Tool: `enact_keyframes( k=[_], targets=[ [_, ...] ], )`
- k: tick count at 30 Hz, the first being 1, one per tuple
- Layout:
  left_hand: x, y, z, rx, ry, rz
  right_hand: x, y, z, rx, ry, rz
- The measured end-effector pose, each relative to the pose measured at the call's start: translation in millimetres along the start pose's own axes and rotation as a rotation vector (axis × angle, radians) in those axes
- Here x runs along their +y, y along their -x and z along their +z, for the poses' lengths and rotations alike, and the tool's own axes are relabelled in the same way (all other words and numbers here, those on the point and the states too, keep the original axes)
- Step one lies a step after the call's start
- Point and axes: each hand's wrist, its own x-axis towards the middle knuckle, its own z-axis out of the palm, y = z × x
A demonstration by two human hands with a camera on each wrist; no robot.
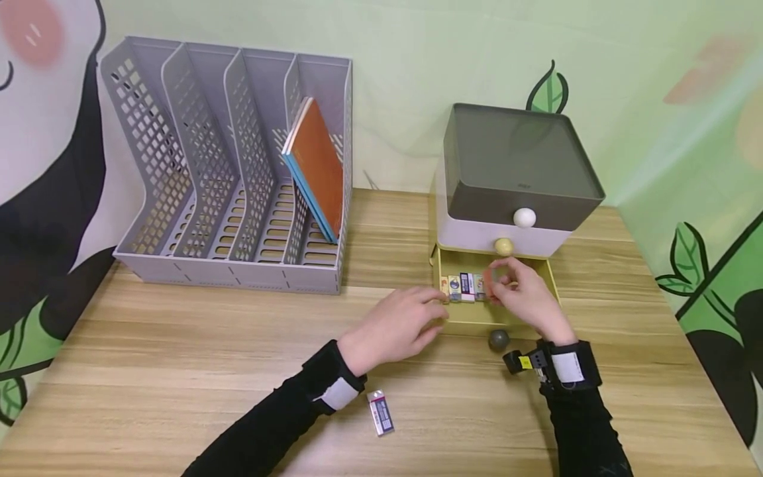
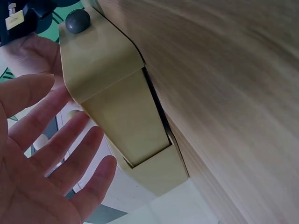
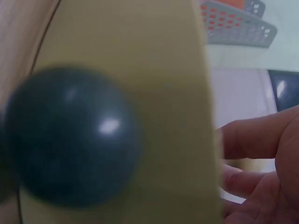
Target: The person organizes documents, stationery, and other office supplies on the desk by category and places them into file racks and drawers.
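Observation:
A yellow drawer (image 1: 471,315) with a dark round knob (image 1: 498,340) is pulled out of the small drawer unit. Inside it a row of small erasers (image 1: 467,287) lies side by side toward the left. My right hand (image 1: 530,298) reaches over the drawer front and pinches an orange-red eraser (image 1: 489,282) at the right end of that row. In the right wrist view the drawer front hides the fingertips. My left hand (image 1: 401,324) is beside the drawer's left front corner, fingers spread and holding nothing. Another wrapped eraser (image 1: 381,413) lies on the table near the left wrist.
Above the yellow drawer sit a white drawer (image 1: 477,233) with a yellow knob and a dark grey drawer (image 1: 485,202) with a white knob. At the left stands a grey file rack (image 1: 238,273), with several notebooks (image 1: 322,169) leaning in its rightmost slot.

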Motion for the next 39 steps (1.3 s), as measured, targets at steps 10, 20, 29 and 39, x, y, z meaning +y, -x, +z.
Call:
enact_keyframes(
  k=[10, 20, 29, 39],
  targets=[
    [-2.2, 1.0, 1.7, 0.006, 0.003, 0.011, 16.1, -3.8, -6.2, 0.102, 0.067, 0.046],
    [-2.4, 1.2, 0.9, -0.011, 0.018, 0.001, 17.9, -6.4, -5.3, -0.016, 0.188, 0.083],
    [-2.3, 1.9, 0.2, -0.025, 0.022, 0.0, 16.8, -8.1, -0.1, -0.058, 0.23, 0.033],
    [-3.4, 3.9, -1.0, -0.039, 0.022, 0.005, 11.9, -3.1, -4.5, -0.086, 0.214, 0.039]
  ],
)
